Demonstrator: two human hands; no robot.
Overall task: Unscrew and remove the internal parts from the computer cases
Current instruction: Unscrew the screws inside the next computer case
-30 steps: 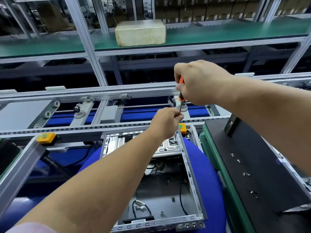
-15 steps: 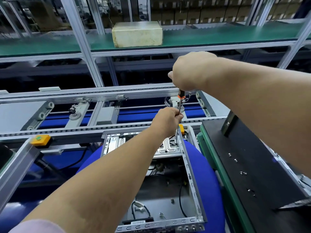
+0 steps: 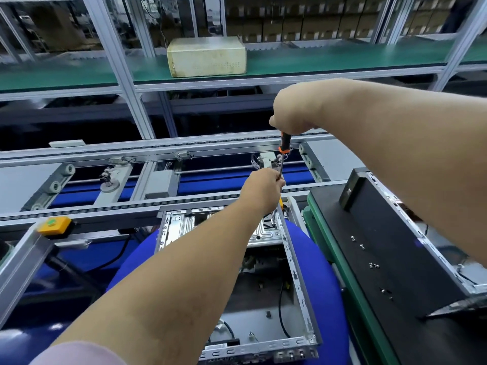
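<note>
An open computer case (image 3: 295, 280) lies on a round blue cushion (image 3: 324, 272) in the near middle of the scene, its silver frame open toward the camera, with loose black cables and a metal plate (image 3: 184, 225) inside at its far end. The right hand (image 3: 292, 111) is clenched around the top of a screwdriver (image 3: 284, 146) with an orange and black handle, held nearly upright above the case's far right corner. Below it, the left hand (image 3: 263, 189) pinches the screwdriver's thin metal shaft, and the tip reaches down to the plate just inside the right wall. To the right, a second, black case (image 3: 390, 259) lies on a green mat (image 3: 350, 280) with several small screws (image 3: 373, 265) scattered on its top panel. Beyond the cases runs a conveyor frame (image 3: 158, 148), and a yellowed box (image 3: 207, 56) sits on the far green shelf.
</note>
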